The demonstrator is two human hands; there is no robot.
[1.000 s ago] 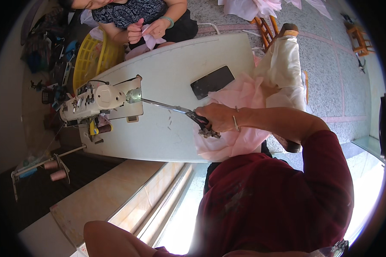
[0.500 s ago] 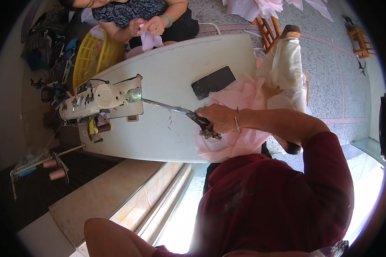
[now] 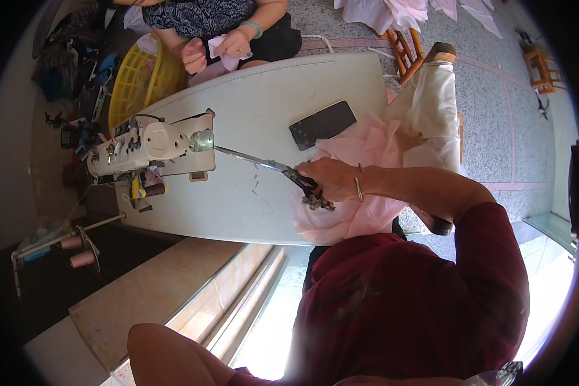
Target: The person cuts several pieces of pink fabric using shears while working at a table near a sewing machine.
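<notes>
My right hand (image 3: 328,180) grips black-handled scissors (image 3: 289,172) with a small ragged tuft by the handles. The long silver blades point left and reach the edge of the plate beside the head of a white sewing machine (image 3: 161,143). The hand lies over crumpled pink fabric (image 3: 367,145) on the right of the white tabletop (image 3: 241,199). A black phone (image 3: 323,125) lies just beyond it, and a few small loose scraps are scattered under the blades. My left forearm enters at the lower left; its hand is out of view.
Across the table, a co-worker (image 3: 215,19) handles pale pink cloth, beside a yellow basket (image 3: 125,87). Cream cloth (image 3: 431,109) covers a padded board at right. Pink pieces (image 3: 373,13) hang by a wooden stool (image 3: 405,51). Thread cones (image 3: 80,257) sit on a stand at left.
The co-worker's hands have drawn apart on the cloth. My right hand with the scissors has barely moved; the whole view has shifted slightly.
</notes>
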